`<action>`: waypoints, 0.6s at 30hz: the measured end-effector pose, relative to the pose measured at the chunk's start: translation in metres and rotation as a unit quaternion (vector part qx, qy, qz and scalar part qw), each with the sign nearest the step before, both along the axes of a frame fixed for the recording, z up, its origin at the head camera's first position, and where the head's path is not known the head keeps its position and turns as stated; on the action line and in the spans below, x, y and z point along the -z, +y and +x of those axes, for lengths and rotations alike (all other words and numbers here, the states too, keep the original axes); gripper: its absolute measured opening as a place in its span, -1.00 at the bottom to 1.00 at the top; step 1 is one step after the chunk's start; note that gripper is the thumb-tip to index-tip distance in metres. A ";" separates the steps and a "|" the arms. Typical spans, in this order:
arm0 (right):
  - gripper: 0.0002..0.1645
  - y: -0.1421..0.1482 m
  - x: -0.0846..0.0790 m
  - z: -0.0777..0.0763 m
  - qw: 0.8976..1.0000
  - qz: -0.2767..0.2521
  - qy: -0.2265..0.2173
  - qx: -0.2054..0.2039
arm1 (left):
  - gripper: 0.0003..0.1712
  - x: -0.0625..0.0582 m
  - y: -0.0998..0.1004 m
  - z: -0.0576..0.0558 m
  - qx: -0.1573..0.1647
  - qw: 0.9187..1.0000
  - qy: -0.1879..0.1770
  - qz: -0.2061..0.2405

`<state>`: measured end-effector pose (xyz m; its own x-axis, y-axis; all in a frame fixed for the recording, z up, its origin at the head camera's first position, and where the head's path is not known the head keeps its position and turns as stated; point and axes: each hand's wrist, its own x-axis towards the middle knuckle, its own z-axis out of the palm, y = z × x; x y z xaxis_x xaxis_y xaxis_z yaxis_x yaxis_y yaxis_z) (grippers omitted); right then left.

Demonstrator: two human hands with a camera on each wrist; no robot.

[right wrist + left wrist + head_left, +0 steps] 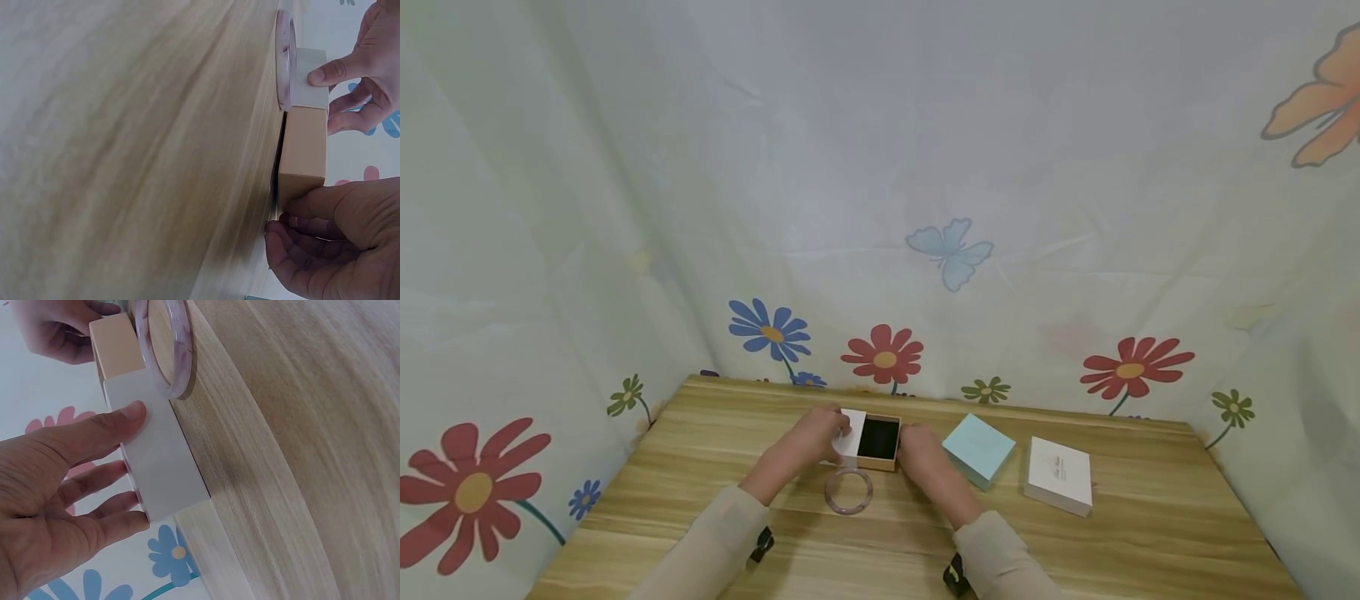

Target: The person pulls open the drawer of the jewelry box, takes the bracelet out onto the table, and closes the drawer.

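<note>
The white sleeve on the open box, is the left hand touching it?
Touching: the left wrist view shows the left hand with its thumb on the white sleeve.

We see a white cover, a tan drawer with a black interior, and a pale mauve bangle with darker streaks. We find a light-blue box, a white box with dark lettering, brown grain across the table, beige cuffs, and red, blue and green flowers on the pale curtain.
</note>
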<state>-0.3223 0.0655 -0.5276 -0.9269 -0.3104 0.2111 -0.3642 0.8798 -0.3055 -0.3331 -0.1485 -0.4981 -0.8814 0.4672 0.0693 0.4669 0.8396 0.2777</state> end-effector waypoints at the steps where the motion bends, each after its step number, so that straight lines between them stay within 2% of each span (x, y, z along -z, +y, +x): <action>1: -0.92 0.000 0.000 0.000 1.000 0.000 0.002 -0.001 | -0.55 0.000 0.000 0.000 0.000 1.000 0.000 0.000; 9: -0.91 -0.001 0.001 0.001 1.000 0.011 0.006 0.003 | -0.55 0.002 -0.001 -0.002 0.007 1.000 0.004 0.002; 18: -0.88 -0.003 -0.001 0.002 1.000 0.013 -0.005 0.014 | -0.55 -0.001 0.001 0.000 -0.004 1.000 -0.006 -0.002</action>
<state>-0.3204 0.0624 -0.5262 -0.9371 -0.2903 0.1936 -0.3369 0.8973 -0.2852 -0.3336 -0.1474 -0.4966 -0.8855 0.4612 0.0566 0.4574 0.8439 0.2805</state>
